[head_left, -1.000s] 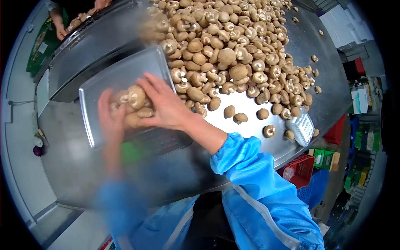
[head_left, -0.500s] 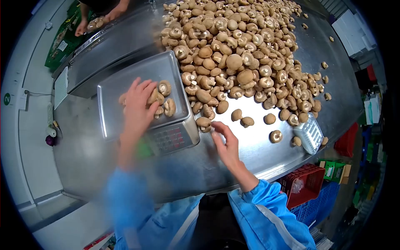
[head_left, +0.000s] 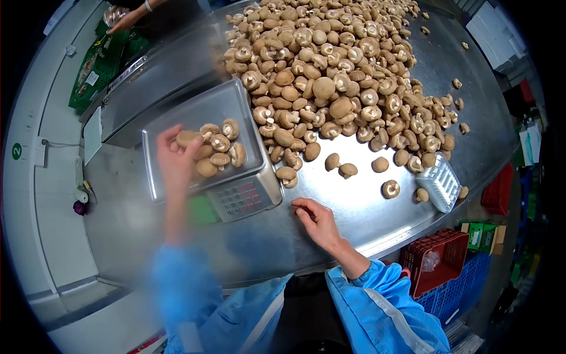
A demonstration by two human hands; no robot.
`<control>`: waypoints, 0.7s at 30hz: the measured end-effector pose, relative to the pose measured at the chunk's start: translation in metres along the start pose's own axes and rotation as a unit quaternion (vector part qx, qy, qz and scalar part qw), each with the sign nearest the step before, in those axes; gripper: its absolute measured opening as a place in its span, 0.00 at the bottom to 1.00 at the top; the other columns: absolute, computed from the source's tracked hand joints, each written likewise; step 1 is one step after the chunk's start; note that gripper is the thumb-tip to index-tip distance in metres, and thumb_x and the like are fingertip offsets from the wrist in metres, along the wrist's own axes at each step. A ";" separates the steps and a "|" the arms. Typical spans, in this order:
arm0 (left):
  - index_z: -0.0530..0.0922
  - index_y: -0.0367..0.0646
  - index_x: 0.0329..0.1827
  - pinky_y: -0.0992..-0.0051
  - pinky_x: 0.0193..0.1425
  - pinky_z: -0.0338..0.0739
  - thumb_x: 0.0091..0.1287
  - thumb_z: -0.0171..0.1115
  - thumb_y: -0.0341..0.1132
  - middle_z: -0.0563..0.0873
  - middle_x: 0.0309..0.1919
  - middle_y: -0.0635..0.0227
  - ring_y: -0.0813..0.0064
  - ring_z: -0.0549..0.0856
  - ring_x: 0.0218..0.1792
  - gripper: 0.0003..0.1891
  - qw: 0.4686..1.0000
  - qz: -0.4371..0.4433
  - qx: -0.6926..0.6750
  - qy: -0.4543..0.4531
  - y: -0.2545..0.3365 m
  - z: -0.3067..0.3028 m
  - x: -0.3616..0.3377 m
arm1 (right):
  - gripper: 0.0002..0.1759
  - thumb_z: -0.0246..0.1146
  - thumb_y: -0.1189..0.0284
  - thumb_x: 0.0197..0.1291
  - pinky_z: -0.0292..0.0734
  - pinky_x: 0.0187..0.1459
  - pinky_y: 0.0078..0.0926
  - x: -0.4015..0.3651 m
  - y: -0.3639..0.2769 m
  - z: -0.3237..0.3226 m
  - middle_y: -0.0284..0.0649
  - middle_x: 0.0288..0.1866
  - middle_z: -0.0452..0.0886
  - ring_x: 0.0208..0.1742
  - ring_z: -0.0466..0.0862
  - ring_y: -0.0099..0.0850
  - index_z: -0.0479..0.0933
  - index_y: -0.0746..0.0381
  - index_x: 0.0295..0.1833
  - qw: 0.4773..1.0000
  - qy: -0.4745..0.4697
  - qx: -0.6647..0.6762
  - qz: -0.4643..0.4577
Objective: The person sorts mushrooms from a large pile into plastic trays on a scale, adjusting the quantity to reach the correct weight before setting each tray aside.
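Observation:
My left hand (head_left: pixel 175 158) is over the scale's metal tray (head_left: pixel 162 118), with a brown shiitake mushroom (head_left: pixel 186 138) between its thumb and fingers. Several more shiitake mushrooms (head_left: pixel 220 142) lie on the tray to the right of that hand, some with stems up. My right hand (head_left: pixel 318 224) hovers above the steel table in front of the scale's keypad (head_left: pixel 239 197). Its fingers are loosely bent, thumb apart from the index finger, and they hold nothing. Nearest to it is a stray mushroom (head_left: pixel 287 174) beside the scale.
A large mushroom pile (head_left: pixel 330 76) covers the back of the steel table (head_left: pixel 283 236). Clear plastic trays (head_left: pixel 438 183) stand at the right edge. Red crates (head_left: pixel 442 259) are below. At top left, another person's hand (head_left: pixel 125 22) is near a wrapped pack (head_left: pixel 114 16) above green crates (head_left: pixel 97 76).
My left hand has shifted left on the tray, uncovering mushrooms there, and now has one between its fingers. My right hand has drawn back from the stray mushroom. The other person's hands have moved up.

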State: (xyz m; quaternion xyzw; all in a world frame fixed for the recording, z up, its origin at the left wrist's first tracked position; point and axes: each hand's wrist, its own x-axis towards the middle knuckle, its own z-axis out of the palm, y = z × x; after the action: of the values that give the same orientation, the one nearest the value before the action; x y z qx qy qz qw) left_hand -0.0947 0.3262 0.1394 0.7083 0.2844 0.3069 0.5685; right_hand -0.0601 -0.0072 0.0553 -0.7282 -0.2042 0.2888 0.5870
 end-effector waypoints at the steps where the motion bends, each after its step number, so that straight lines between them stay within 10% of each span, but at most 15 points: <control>1: 0.65 0.34 0.61 0.68 0.66 0.80 0.60 0.73 0.22 0.77 0.59 0.50 0.63 0.81 0.60 0.30 1.000 0.004 -0.007 0.005 -0.003 0.001 -0.001 | 0.12 0.59 0.77 0.69 0.81 0.49 0.29 -0.001 0.001 0.000 0.46 0.46 0.86 0.45 0.88 0.37 0.80 0.64 0.55 1.000 -0.008 -0.008 0.001; 15: 0.76 0.40 0.42 0.60 0.72 0.66 0.61 0.70 0.30 0.78 0.64 0.54 0.56 0.76 0.66 0.11 0.910 0.192 0.362 0.060 -0.012 -0.009 -0.021 | 0.13 0.61 0.77 0.66 0.81 0.53 0.38 -0.010 0.011 -0.007 0.44 0.48 0.86 0.51 0.86 0.44 0.80 0.61 0.55 0.988 -0.054 -0.126 -0.068; 21: 0.78 0.39 0.51 0.64 0.73 0.67 0.70 0.66 0.31 0.78 0.66 0.56 0.61 0.76 0.67 0.11 0.889 0.236 0.381 0.087 -0.006 -0.065 -0.033 | 0.20 0.63 0.80 0.59 0.79 0.59 0.41 -0.036 0.023 -0.151 0.50 0.55 0.83 0.57 0.83 0.49 0.77 0.65 0.58 0.873 0.227 -0.384 -0.197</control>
State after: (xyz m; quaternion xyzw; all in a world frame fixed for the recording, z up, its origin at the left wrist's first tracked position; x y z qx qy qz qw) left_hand -0.1654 0.3436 0.1408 0.8872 0.2523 0.3607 0.1382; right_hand 0.0121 -0.1466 0.0617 -0.8868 -0.2991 -0.1074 0.3356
